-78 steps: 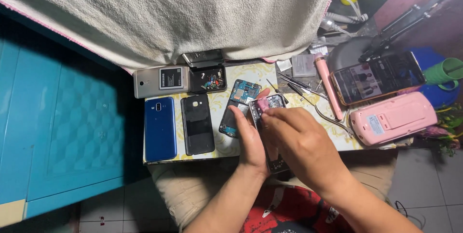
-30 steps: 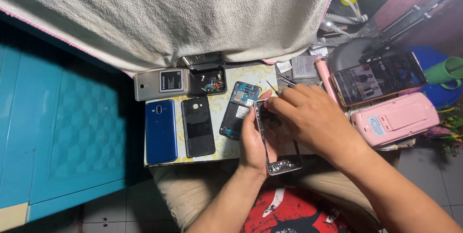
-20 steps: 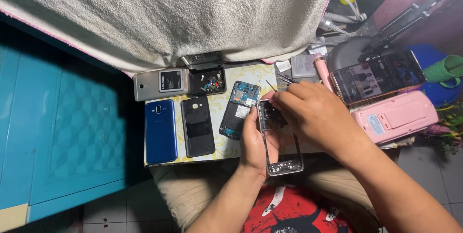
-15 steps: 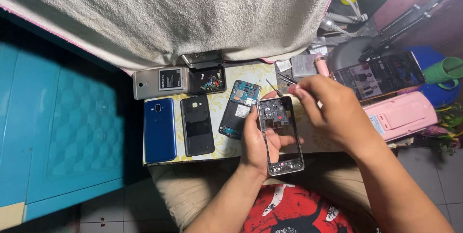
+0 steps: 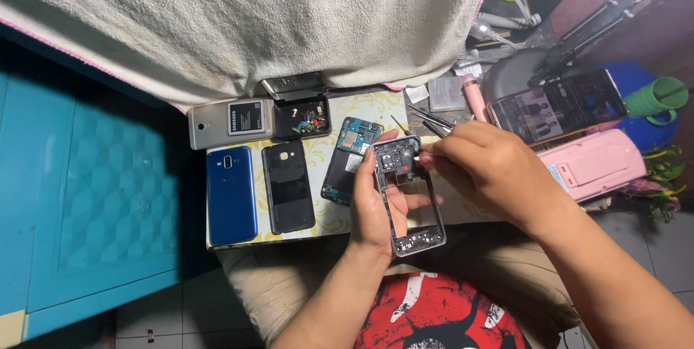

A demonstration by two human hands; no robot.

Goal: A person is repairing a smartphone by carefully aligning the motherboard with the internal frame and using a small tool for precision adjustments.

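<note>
My left hand [image 5: 374,215] grips a dark phone mid-frame [image 5: 409,197] from below, holding it upright over my lap. My right hand [image 5: 483,170] pinches a small part at the frame's top right corner. Just left of the frame a blue-green circuit board [image 5: 350,160] lies on the small work board [image 5: 318,227]. Beside that are a black phone back cover [image 5: 288,186] and a blue phone [image 5: 231,194].
A grey phone body with a battery [image 5: 230,121] and a small black tray of screws [image 5: 304,117] sit at the board's far edge. Tweezers [image 5: 431,119], a lit phone [image 5: 557,105] and a pink case [image 5: 594,164] lie to the right. A white towel [image 5: 260,16] hangs above.
My right hand has moved from covering the frame to its top right corner, baring the frame. My left hand has lifted the frame and turned it upright.
</note>
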